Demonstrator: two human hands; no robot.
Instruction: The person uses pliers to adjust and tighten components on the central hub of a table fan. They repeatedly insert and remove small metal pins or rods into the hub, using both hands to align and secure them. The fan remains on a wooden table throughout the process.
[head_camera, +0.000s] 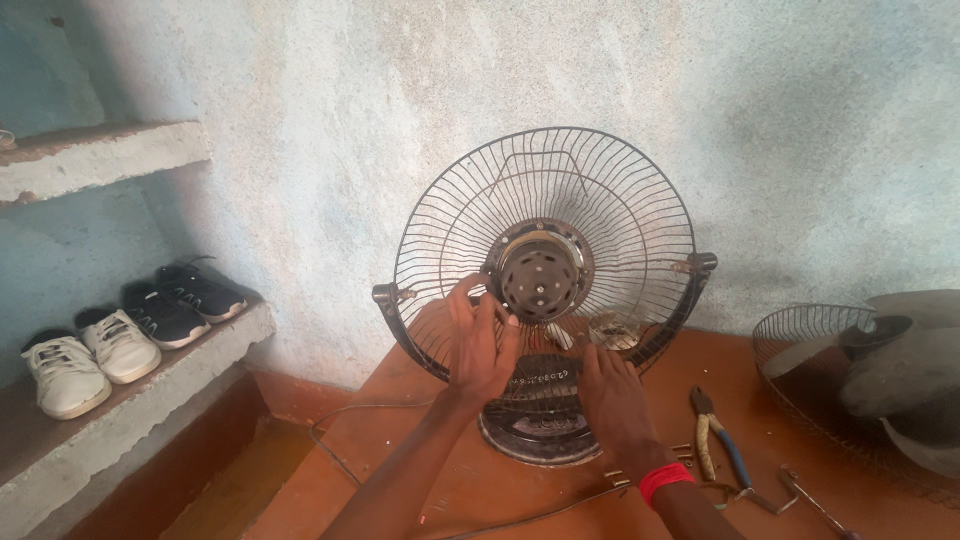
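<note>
A table fan stands on the orange floor against the wall. Its dark wire rear guard faces me, with the round metal motor housing bare at the centre and no blades on it. My left hand lies flat against the lower left wires of the guard, fingers spread and reaching up beside the motor. My right hand, a red band at its wrist, rests on the fan's round base, fingers pointing up at the guard's lower wires. Neither hand visibly closes around anything.
Pliers with blue and yellow handles lie on the floor at the right, near small screws and a metal tool. Another wire guard with fan blades lies far right. Shoes line a concrete ledge at left. A cable runs across the floor.
</note>
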